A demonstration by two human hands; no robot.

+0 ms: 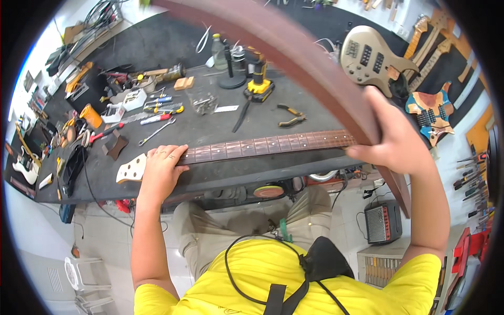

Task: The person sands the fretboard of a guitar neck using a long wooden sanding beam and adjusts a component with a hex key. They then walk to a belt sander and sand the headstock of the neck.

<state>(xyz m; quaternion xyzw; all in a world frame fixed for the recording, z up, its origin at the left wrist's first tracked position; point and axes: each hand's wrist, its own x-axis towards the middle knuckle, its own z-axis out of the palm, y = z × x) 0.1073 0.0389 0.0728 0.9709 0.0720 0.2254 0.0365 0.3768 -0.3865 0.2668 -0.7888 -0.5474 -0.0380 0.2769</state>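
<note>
A guitar neck [262, 146] with a dark fretboard and pale dot inlays lies across the front of the dark workbench, its light wood headstock [131, 169] to the left. My left hand [164, 167] is closed over the neck just beside the headstock. In my right hand [392, 144] I grip a long reddish-brown wooden beam [331, 84], which slants from the top of the view down past the bench's front edge at the right. The beam is raised and tilted, and it hides the neck's right end. Whether it touches the neck I cannot tell.
Behind the neck lie pliers [292, 116], a wrench [157, 131], a bag of small metal parts [203, 103] and a yellow-black cordless drill [258, 81]. A gold bass body [370, 55] stands at the far right. An amplifier [382, 223] sits on the floor.
</note>
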